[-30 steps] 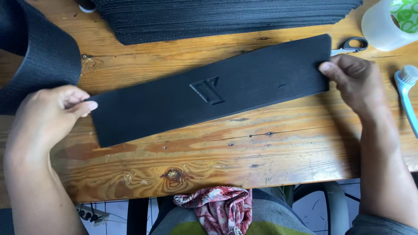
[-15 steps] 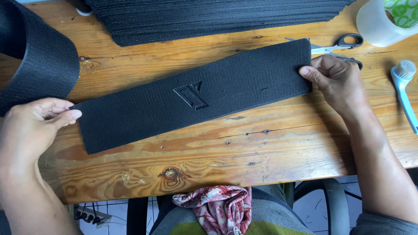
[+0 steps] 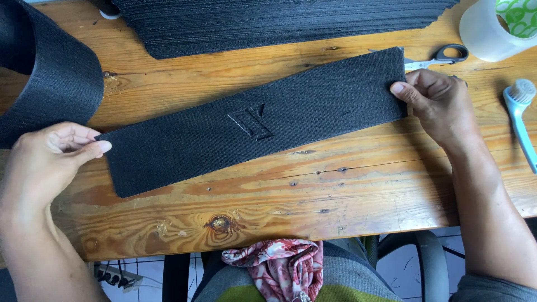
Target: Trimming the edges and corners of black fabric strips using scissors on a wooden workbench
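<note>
Black fabric strip [image 3: 254, 120] lies slantwise across the wooden counter [image 3: 335, 190] — embossed mark at its middle. Left hand [image 3: 47, 162] fingers clamped on its near-left end; right hand [image 3: 442, 103] fingers pinch its far-right end, scissors [image 3: 442, 56] just beyond.

The black strip [image 3: 251, 120] looks like matt woven cloth, finely ribbed, with an embossed mark at its middle; beneath it the table [image 3: 347, 190] is varnished wood, glossy, knotted and scratched; beyond the strip's far edge lies a stack of black sheets [image 3: 279, 22], matt and ribbed; right of the strip, scissors [image 3: 442, 56] show shiny metal blades with black plastic handles.
</note>
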